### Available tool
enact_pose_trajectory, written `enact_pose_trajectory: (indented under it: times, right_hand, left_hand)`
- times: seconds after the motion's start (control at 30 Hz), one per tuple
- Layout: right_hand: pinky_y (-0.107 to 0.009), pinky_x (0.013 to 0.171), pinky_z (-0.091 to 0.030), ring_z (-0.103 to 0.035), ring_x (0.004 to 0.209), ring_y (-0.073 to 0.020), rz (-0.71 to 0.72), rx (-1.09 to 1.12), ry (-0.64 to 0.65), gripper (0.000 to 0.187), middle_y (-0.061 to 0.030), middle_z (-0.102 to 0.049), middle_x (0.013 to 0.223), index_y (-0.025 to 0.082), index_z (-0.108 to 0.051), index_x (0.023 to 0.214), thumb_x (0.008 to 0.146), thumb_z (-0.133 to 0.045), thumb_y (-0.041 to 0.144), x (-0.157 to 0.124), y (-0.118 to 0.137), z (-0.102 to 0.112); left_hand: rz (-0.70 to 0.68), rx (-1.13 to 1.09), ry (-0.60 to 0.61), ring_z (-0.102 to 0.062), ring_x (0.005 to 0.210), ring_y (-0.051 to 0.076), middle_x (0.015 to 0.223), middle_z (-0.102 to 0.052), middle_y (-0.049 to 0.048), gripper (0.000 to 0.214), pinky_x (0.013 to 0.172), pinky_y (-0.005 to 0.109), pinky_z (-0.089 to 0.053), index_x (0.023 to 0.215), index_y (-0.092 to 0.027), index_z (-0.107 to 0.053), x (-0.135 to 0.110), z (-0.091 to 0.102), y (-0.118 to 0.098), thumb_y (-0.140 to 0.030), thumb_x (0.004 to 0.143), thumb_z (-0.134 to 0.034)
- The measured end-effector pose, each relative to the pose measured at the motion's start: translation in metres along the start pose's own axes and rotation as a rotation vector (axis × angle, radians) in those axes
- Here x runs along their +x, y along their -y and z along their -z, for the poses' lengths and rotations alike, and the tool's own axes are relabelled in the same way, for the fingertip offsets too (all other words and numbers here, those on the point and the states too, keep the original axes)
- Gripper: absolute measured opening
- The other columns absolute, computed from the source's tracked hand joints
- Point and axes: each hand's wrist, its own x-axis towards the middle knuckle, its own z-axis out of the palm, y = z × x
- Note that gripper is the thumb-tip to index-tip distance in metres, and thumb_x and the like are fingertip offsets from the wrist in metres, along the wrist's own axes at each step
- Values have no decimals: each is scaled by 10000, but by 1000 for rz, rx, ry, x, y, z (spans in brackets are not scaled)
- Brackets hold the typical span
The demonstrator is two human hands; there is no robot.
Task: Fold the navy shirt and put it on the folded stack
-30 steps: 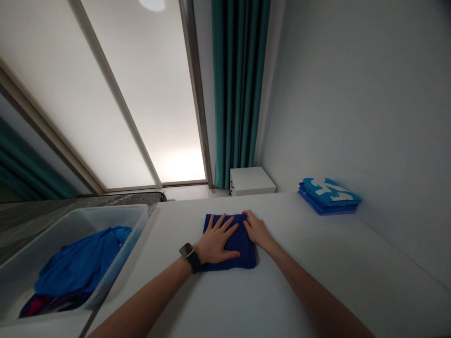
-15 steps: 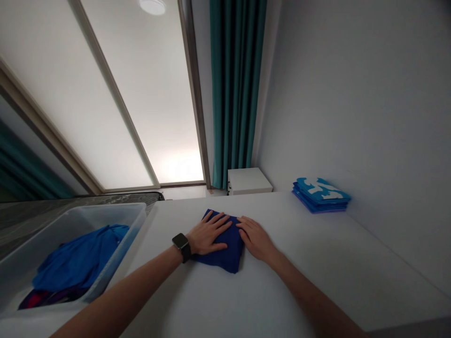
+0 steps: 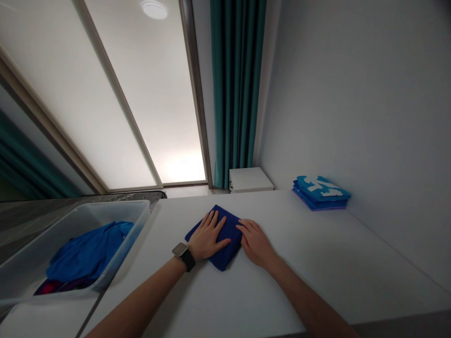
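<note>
Cloth (image 3: 230, 229) under splayed left hand (image 3: 207, 238)

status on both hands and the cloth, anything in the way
Left hand spread flat on folded cloth. Right hand touching its right corner. Cloth cornerwise on table. Tub left, folded stack right, neither in the way.

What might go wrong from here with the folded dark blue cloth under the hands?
The left hand lies spread on the folded dark blue cloth, so a sideways push might skew its layers. The right hand is only at the cloth's right corner; lifting from there could open a fold. The stack of folded cloths by the wall has uneven edges, so a bump might shift it.
</note>
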Motion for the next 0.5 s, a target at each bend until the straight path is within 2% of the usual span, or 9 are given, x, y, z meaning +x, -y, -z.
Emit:
enact_pose_trajectory:
  times: [0.07, 0.13, 0.27, 0.4, 0.5]
  right_hand:
    - [-488, 1153, -285, -402, 1336, -236, 103, 3, -6, 419, -117, -537, 1376, 135, -623, 1204, 849, -410, 79, -1, 4, 1]
    - [-467, 1166, -273, -420, 1336, -219, 166, 31, -9, 388, -114, -550, 1370, 132, -635, 1184, 863, -420, 99, -1, 8, 0]
    - [-427, 1123, -364, -543, 1234, -207, 134, 86, -8, 314, -110, -641, 1259, 149, -662, 1143, 905, -463, 192, -3, 11, -7]
    - [-447, 1090, -406, -524, 1259, -240, 89, 82, 13, 374, -143, -588, 1326, 124, -618, 1219, 874, -505, 216, -4, 9, -9]
    - [-448, 1099, -395, -504, 1280, -234, 75, 100, 48, 351, -138, -581, 1336, 120, -634, 1182, 901, -436, 191, -3, 7, -7]
  left_hand:
    - [-74, -21, 29, -175, 1455, 326, 1572, -234, 171, 821, 1158, 491, -210, 1502, -166, -289, 1, 2, 9, -703, 883, -343]
    - [-127, -41, 57, -161, 1460, 311, 1580, -211, 161, 832, 1162, 479, -206, 1509, -172, -264, 2, 3, 16, -700, 875, -375]
    - [-186, -67, 105, -130, 1467, 303, 1587, -174, 163, 875, 1170, 474, -188, 1518, -162, -229, 4, 6, 22, -702, 856, -418]
    - [-206, -61, 114, -133, 1466, 300, 1583, -171, 176, 890, 1176, 469, -174, 1519, -145, -224, 5, 8, 23, -714, 857, -397]
    - [-189, -29, 86, -182, 1459, 281, 1576, -217, 160, 825, 1176, 449, -192, 1506, -143, -264, 2, 9, 18, -682, 890, -364]
